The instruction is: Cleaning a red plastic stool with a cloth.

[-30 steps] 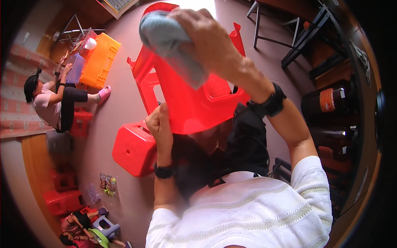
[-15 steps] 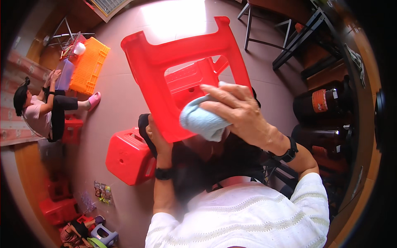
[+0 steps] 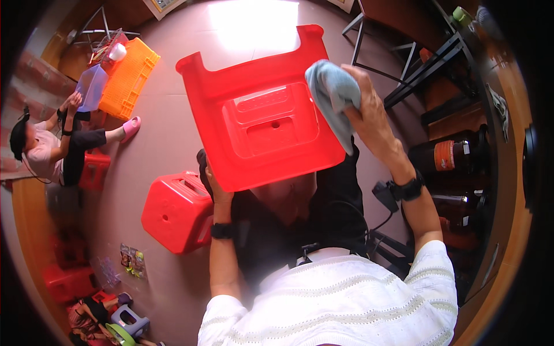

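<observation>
– Pinkish tiled floor all round in the head view, with an orange crate and a seated person off to the left. And the red stool?

– Up above the lap, tilted, leg ends pointing away, probably to bring one side within easy reach.

– Left hand?

– Gripping the lower left corner, likely as an anchor. Most fingers hidden behind; cannot tell how spread.

– Right hand?

– Beside the right leg of the stool, fingers curled around a blue-gray cloth, bunched thick, perhaps for a firmer hold.

– Second red stool?

– On the floor, just left of the left hand, apparently parked clear of the arms.
</observation>
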Demonstrator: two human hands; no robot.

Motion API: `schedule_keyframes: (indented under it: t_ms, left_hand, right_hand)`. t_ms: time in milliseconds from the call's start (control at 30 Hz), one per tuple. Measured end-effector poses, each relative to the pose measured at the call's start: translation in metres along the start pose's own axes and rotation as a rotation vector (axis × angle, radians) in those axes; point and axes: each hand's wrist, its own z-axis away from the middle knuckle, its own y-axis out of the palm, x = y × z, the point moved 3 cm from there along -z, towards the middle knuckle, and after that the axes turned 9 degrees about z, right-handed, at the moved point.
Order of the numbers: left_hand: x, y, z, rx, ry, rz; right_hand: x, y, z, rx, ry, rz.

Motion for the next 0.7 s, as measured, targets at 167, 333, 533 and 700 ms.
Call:
schedule_keyframes:
  t_ms: [167, 333, 533, 700]
  left_hand:
    - [-0.033, 0.018, -0.006, -0.16, -0.315, 0.533]
    - [-0.038, 0.011, -0.004, -0.048, -0.201, 0.188]
    - [-0.033, 0.01, -0.003, 0.014, -0.003, -0.124]
    - [-0.034, 0.015, -0.002, -0.086, -0.21, 0.256]
  right_hand:
    - [0.001, 0.022, -0.059, -0.026, -0.185, 0.254]
    - [0.053, 0.065, -0.094, 0.104, -0.338, 0.344]
    - [0.126, 0.123, -0.111, 0.24, -0.492, 0.388]
    - [0.112, 0.13, -0.122, 0.286, -0.508, 0.345]
